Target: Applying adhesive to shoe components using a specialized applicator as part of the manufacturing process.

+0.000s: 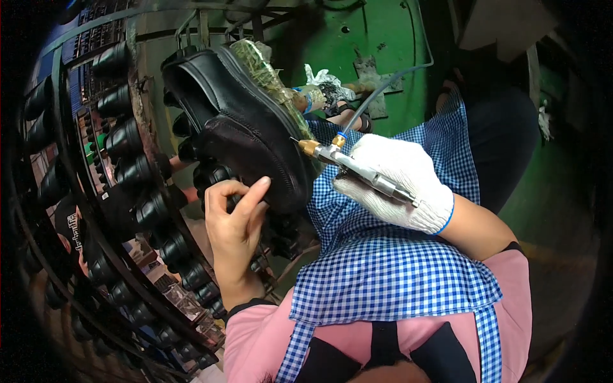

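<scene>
A black leather shoe [246, 137] is tilted in front of me, its opening toward the upper left and its toe toward me. My left hand [237, 214], bare, is at the toe with its fingers curled and the thumb bent close to them. Whether anything is pinched there is hidden. In a white knit glove, my right hand [402, 179] grips a slim metal spray gun [370, 177] with a brass nozzle. The nozzle points at the shoe's side edge, very near it. A grey hose [383, 86] joins the gun at a blue fitting.
A metal rack [96, 217] holding many black shoes fills the left side. Behind the shoe stands a tape-wrapped support [271, 80]. A metal footplate [377, 86] lies on the green floor [396, 38]. A person [70, 223] is partly visible beyond the rack.
</scene>
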A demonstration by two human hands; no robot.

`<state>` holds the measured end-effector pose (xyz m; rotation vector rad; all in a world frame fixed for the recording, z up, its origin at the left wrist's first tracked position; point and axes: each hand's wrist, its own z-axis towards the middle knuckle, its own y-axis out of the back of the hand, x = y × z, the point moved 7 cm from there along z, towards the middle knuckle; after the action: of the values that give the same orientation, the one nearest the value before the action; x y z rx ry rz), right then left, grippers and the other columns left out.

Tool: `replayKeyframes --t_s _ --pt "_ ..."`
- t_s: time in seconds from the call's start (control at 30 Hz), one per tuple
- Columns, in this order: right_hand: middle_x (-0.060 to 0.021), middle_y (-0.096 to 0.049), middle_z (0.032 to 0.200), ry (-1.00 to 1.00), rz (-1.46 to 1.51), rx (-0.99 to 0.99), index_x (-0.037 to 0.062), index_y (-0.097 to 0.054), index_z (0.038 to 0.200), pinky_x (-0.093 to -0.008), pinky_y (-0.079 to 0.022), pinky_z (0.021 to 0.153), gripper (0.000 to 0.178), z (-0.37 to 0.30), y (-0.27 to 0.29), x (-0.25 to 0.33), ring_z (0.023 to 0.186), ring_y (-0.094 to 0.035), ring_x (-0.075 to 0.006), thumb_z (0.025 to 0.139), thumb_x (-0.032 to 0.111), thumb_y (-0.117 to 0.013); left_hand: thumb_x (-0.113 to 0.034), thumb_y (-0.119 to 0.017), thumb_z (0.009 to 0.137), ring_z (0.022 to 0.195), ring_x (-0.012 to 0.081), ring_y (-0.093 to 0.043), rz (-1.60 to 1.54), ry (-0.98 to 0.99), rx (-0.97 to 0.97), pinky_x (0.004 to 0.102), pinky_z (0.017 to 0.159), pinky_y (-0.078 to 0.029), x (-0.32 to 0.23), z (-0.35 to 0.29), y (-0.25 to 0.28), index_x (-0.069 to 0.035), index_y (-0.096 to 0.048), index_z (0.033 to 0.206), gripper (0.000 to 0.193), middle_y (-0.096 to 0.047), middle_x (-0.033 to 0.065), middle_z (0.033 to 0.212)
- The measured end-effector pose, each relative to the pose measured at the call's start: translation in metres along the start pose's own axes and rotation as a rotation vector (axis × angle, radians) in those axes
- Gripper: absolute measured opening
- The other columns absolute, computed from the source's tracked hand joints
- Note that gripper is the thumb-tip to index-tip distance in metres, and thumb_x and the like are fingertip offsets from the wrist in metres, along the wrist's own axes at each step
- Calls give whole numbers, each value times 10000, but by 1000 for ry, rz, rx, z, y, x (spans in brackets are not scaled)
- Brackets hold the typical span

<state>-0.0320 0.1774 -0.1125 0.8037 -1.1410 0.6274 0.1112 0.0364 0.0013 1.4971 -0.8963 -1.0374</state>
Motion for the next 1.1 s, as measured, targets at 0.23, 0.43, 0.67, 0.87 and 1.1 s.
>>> replayKeyframes --t_s 0.23,0.43,0.67,0.87,1.1 --pt "-72 -638 763 21 -69 45 110 -691 893 -331 -529 583 206 -8 18 3 654 -656 -256 816 269 -799 -140 -822 668 1051 232 -583 269 -282 29 483 1027 -465 -34 30 3 -243 -740 1165 514 -594 11 1079" --pt "-62 -647 782 -19 -138 128 111 -697 892 -336 -537 586 235 -18 28 5 672 -663 -255 818 321 -774 -183 -799 698 1180 218 -589 296 -382 102 481 1100 -424 -47 47 5 -191 -726 1172 480 -635 -8 1223" --pt "-55 -663 834 -49 -178 168 105 -693 886 -333 -542 589 257 -31 36 3 713 -670 -232 771 314 -788 -165 -792 678 1235 251 -590 228 -445 174 499 1110 -421 -60 67 3 -167 -711 1202 530 -651 17 1259" --pt "-42 -655 835 27 -163 32 120 -682 865 -334 -540 583 242 -34 50 8 701 -666 -221 767 312 -792 -139 -809 646 1253 282 -584 185 -427 216 509 1092 -439 -68 82 0 -143 -691 1237 603 -647 43 1273" --pt "-67 -666 836 20 -173 -7 106 -680 893 -330 -546 582 277 -31 55 8 685 -676 -238 735 286 -820 -79 -810 665 1266 351 -571 82 -385 249 530 1091 -445 -71 96 -3 -103 -639 1301 660 -612 112 1321"
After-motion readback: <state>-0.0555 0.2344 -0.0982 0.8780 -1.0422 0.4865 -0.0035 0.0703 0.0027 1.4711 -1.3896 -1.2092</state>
